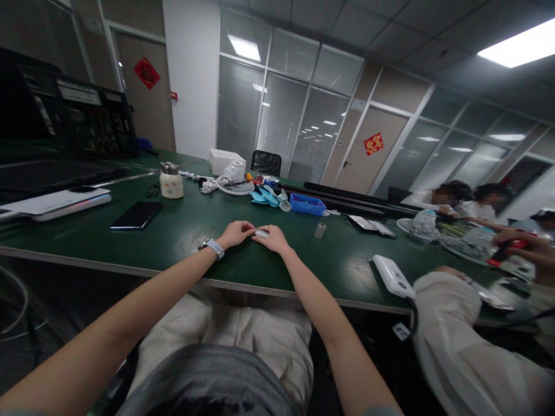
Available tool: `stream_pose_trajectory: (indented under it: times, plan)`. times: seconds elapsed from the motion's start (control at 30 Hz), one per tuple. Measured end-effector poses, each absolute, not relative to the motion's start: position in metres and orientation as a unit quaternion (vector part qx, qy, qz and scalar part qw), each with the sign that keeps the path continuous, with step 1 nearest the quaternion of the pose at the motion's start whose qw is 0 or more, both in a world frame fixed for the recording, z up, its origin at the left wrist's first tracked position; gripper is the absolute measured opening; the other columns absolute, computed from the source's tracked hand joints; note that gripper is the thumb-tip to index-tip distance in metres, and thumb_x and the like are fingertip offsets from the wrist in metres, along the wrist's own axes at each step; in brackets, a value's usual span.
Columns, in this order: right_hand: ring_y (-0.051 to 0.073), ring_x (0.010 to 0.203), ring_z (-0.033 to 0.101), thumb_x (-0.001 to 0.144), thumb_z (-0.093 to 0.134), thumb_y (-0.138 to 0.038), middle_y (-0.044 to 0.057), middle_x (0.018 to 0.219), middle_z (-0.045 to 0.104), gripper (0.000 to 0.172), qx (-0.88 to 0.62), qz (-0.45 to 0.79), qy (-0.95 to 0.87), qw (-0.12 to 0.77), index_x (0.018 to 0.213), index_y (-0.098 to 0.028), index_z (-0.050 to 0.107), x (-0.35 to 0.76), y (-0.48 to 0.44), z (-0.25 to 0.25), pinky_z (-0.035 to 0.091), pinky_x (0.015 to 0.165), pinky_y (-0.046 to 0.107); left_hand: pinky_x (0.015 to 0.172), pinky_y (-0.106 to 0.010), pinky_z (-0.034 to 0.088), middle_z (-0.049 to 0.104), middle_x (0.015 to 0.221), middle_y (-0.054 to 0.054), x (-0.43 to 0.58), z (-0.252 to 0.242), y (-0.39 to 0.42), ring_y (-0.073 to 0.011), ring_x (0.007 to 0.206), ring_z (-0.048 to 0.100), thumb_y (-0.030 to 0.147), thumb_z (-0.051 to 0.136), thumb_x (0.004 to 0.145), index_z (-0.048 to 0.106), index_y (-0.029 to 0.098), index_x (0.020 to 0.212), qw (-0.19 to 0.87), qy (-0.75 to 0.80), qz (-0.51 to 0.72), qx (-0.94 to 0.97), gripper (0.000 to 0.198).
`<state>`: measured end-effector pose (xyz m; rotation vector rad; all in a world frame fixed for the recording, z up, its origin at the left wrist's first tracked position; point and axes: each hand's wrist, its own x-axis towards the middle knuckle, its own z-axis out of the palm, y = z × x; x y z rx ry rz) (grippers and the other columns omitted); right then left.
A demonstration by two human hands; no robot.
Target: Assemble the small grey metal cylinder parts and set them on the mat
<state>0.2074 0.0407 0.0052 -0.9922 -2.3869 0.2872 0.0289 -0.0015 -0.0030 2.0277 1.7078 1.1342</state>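
Note:
My right hand (pixel 273 238) is closed around a small silvery cylinder (pixel 262 233), just above the green table. The cylinder lies on its side, its lower part hidden by my fingers. My left hand (pixel 236 233), with a watch (pixel 212 248) on its wrist, is pinched at the cylinder's left end. What sits between those fingertips is too small to make out. A second silvery cylinder (pixel 319 230) stands upright on the table to the right of my hands.
A phone (pixel 136 216) and a cream jar (pixel 171 184) are on the left. Behind my hands lie a white fan part (pixel 235 184), light-blue blades (pixel 265 197) and a blue basket (pixel 307 204). A white device (pixel 392 275) and a co-worker's sleeve (pixel 448 297) are at right.

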Motion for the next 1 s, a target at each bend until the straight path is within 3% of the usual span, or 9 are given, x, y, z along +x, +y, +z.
stream_pose_trajectory:
  times: [0.53, 1.0]
  plan:
    - [0.019, 0.094, 0.059, 0.076, 0.069, -0.033, 0.007, 0.103, 0.065, 0.031, -0.365, 0.179, -0.86, 0.309, 0.104, -0.02, 0.068, 0.2047, 0.0454, 0.0021, 0.045, 0.085, 0.031, 0.065, -0.026, 0.047, 0.073, 0.079, -0.006, 0.0267, -0.0042, 0.0005, -0.018, 0.072, 0.064, 0.035, 0.062, 0.074, 0.072, 0.016, 0.086, 0.122, 0.601, 0.406, 0.678, 0.025]
    - [0.018, 0.095, 0.059, 0.077, 0.068, -0.034, 0.006, 0.103, 0.064, 0.033, -0.332, 0.2, -0.863, 0.324, 0.107, -0.019, 0.067, 0.2048, 0.0405, 0.0047, 0.044, 0.087, 0.03, 0.065, -0.027, 0.046, 0.074, 0.079, -0.006, 0.029, 0.0024, -0.0064, -0.0191, 0.072, 0.065, 0.036, 0.061, 0.076, 0.074, 0.017, 0.087, 0.071, 0.608, 0.426, 0.666, 0.025]
